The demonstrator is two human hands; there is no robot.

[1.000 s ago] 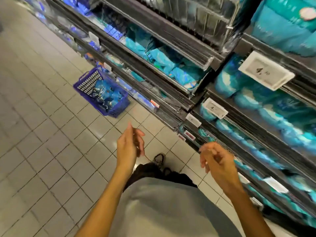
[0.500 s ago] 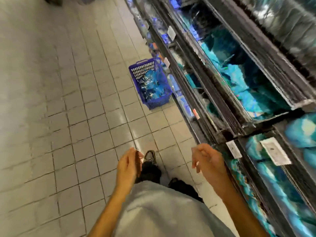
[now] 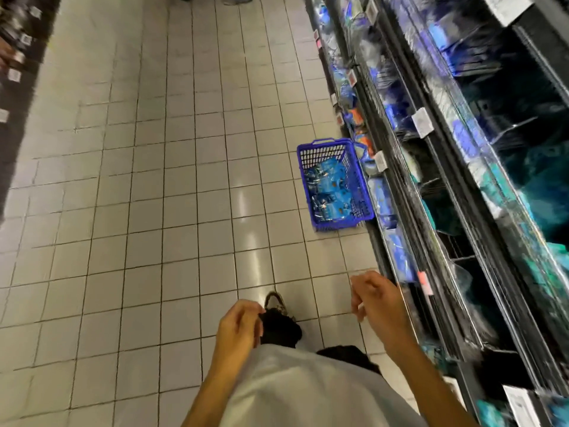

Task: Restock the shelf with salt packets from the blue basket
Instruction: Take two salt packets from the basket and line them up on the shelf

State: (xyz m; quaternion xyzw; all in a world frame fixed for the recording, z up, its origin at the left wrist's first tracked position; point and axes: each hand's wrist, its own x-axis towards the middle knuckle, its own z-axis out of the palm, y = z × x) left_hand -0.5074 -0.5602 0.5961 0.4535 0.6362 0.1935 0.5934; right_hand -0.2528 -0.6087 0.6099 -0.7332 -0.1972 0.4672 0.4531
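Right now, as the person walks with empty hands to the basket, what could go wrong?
1. The blue basket stands on the tiled floor right beside the shelf, in the walking line; a foot may hit it.
2. The floor tiles shine, so they may be slippery.
3. The salt packets lie in a loose, glossy heap; one taken by the left hand or right hand may slip.

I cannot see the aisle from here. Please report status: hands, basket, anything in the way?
Left hand and right hand empty. Blue basket ahead on floor beside shelf, packets inside. Nothing between.
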